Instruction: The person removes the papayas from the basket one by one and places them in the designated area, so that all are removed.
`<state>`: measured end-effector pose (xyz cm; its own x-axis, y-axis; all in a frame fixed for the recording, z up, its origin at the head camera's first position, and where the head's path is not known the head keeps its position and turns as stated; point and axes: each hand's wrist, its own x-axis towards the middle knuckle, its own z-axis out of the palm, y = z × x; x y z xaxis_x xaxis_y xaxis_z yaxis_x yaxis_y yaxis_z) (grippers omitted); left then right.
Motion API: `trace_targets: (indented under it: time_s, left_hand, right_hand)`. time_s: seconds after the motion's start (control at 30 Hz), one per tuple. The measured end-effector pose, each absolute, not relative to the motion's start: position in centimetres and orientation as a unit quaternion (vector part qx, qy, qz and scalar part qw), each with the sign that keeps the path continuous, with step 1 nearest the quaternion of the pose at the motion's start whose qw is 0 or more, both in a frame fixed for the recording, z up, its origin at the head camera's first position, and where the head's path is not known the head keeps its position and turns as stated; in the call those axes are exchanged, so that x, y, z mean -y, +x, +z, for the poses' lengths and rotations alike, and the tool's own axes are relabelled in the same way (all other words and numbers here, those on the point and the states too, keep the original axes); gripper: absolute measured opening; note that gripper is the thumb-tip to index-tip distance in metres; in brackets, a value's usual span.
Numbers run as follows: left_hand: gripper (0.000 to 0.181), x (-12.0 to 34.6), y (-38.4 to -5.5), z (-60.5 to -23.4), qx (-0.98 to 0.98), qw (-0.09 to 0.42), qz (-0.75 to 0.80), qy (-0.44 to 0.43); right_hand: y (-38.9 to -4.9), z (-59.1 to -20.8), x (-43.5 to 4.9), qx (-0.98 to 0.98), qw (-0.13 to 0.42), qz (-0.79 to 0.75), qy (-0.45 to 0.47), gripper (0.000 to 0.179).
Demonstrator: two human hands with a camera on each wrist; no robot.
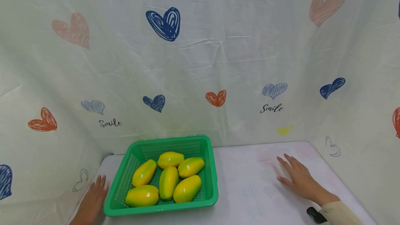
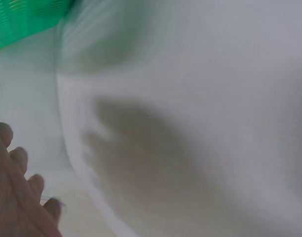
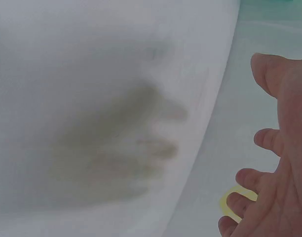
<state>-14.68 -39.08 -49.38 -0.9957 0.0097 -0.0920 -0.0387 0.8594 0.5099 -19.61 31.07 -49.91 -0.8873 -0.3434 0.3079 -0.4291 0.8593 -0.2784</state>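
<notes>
A green plastic basket (image 1: 215,186) with a mesh wall stands on the white-covered table, left of the middle. Inside it lie several yellow mangoes (image 1: 169,182) with greenish streaks, spread over the bottom. My left hand (image 1: 94,197) is just outside the basket's left side, fingers extended and holding nothing. In the left wrist view, a corner of the basket (image 2: 30,19) shows above the left hand (image 2: 20,192). My right hand (image 1: 298,180) hovers over the table's right part, fingers spread, with nothing in it. Its shadow falls on the cloth in the right wrist view, beside the hand (image 3: 284,158).
The table (image 1: 243,183) has a pale cloth cover, with its far edge just behind the basket. A white curtain (image 1: 193,65) printed with hearts and "Smile" closes off the back and both sides. A black device (image 1: 316,215) sits at the right wrist.
</notes>
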Motion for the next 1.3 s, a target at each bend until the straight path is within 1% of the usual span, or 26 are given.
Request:
trace_targets:
  time_s: [0.03, 0.07, 0.17, 0.3, 0.4, 0.47, 0.6, 0.7, 0.93, 1.07, 1.13, 1.3]
  left_hand:
    - [0.071, 39.0, -15.0, -48.9, -0.954, 0.064, 0.292, -0.041]
    - [0.071, 39.0, -15.2, -48.6, -0.949, 0.072, 0.303, -0.045]
    - [0.075, 38.9, -15.5, -47.5, -0.925, 0.116, 0.355, -0.069]
    - [0.082, 38.3, -15.5, -46.2, -0.891, 0.149, 0.417, -0.096]
    - [0.081, 37.8, -15.5, -45.5, -0.880, 0.140, 0.442, -0.105]
    - [0.079, 37.7, -15.6, -45.3, -0.872, 0.137, 0.456, -0.113]
    - [0.076, 37.6, -15.7, -44.9, -0.856, 0.145, 0.480, -0.127]
    - [0.074, 37.6, -15.7, -44.6, -0.846, 0.150, 0.494, -0.134]
    - [0.078, 37.1, -15.8, -44.1, -0.844, 0.147, 0.496, -0.143]
    - [0.070, 37.0, -15.8, -44.0, -0.849, 0.142, 0.490, -0.139]
    - [0.066, 36.9, -15.7, -44.1, -0.849, 0.137, 0.490, -0.141]
    - [0.065, 36.9, -15.5, -43.9, -0.844, 0.135, 0.498, -0.148]
  right_hand:
    - [-19.7, -49.7, -30.8, 0.956, 0.122, 0.170, 0.204, 0.067]
    - [-19.8, -49.5, -30.5, 0.957, 0.120, 0.168, 0.206, 0.067]
    - [-19.9, -48.9, -29.5, 0.958, 0.112, 0.163, 0.210, 0.068]
    - [-20.0, -48.3, -28.3, 0.957, 0.094, 0.170, 0.214, 0.069]
    - [-20.2, -47.8, -27.4, 0.956, 0.085, 0.173, 0.221, 0.070]
    - [-20.3, -47.5, -26.8, 0.954, 0.088, 0.171, 0.231, 0.070]
    - [-20.4, -46.9, -25.6, 0.949, 0.097, 0.163, 0.252, 0.070]
    - [-20.3, -46.4, -24.7, 0.946, 0.093, 0.162, 0.265, 0.070]
    - [-20.0, -45.6, -23.0, 0.942, 0.085, 0.153, 0.287, 0.069]
    - [-19.7, -45.1, -22.0, 0.940, 0.086, 0.136, 0.302, 0.070]
    - [-19.6, -44.8, -21.4, 0.940, 0.076, 0.132, 0.306, 0.071]
    - [-19.3, -43.7, -20.0, 0.942, 0.039, 0.133, 0.307, 0.072]
